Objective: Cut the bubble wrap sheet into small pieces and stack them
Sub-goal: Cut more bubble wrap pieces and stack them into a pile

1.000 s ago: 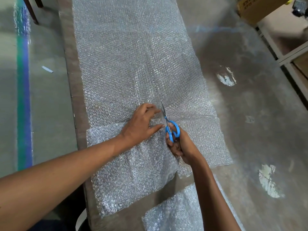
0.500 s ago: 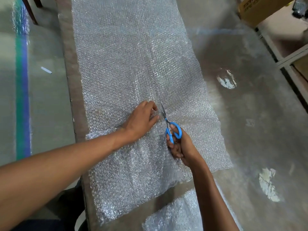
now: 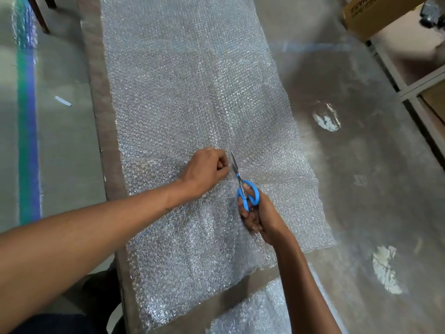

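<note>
A long clear bubble wrap sheet (image 3: 187, 92) lies lengthwise on the table (image 3: 361, 165). My right hand (image 3: 261, 216) grips blue-handled scissors (image 3: 243, 186), whose blades point away from me along a lengthwise cut in the middle of the sheet. Just left of the blades, my left hand (image 3: 206, 171) pinches the wrap with curled fingers. The cut left part of the sheet (image 3: 183, 249) lies under my left forearm. A separate bubble wrap piece (image 3: 255, 312) sits at the near edge, partly hidden by my right arm.
A cardboard box (image 3: 370, 13) stands at the top right beside a white shelf frame (image 3: 414, 85). The table's left edge (image 3: 101, 131) borders the floor, which has a green and blue stripe (image 3: 27, 141). Chair legs (image 3: 41, 13) show at top left.
My left hand has gone from lying flat beside the scissors to pinching the wrap with curled fingers. The scissors have advanced a little farther up the sheet.
</note>
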Demonstrator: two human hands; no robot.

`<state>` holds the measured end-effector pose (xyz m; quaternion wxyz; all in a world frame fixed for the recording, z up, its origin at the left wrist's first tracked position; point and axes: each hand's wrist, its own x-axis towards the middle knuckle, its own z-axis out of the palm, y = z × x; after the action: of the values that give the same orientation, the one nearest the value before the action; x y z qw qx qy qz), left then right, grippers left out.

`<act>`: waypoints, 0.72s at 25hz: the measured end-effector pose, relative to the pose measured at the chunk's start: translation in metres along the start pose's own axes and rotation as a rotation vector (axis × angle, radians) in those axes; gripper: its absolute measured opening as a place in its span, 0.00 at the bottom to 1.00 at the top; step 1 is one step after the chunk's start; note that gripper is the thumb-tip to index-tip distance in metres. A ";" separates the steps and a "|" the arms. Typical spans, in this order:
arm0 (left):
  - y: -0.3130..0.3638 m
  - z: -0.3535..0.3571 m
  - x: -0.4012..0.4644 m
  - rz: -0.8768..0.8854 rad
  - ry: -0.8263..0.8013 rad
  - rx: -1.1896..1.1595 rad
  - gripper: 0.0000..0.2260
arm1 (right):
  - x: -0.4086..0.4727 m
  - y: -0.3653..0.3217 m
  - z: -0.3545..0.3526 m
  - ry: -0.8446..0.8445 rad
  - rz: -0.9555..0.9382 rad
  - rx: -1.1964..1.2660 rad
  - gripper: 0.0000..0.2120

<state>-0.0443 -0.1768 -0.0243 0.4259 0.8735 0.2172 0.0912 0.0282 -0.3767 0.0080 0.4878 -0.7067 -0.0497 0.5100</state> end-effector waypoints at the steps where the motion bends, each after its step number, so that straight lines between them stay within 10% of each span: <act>1: 0.000 -0.001 0.000 0.007 -0.002 -0.005 0.02 | 0.002 -0.002 0.001 0.002 0.004 0.000 0.24; 18: 0.000 -0.016 0.005 0.062 -0.064 -0.102 0.04 | 0.018 -0.035 0.010 0.050 -0.016 -0.085 0.20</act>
<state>-0.0450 -0.1632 -0.0146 0.4738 0.8594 0.1715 0.0873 0.0442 -0.3414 0.0217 0.4626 -0.7389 -0.0649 0.4857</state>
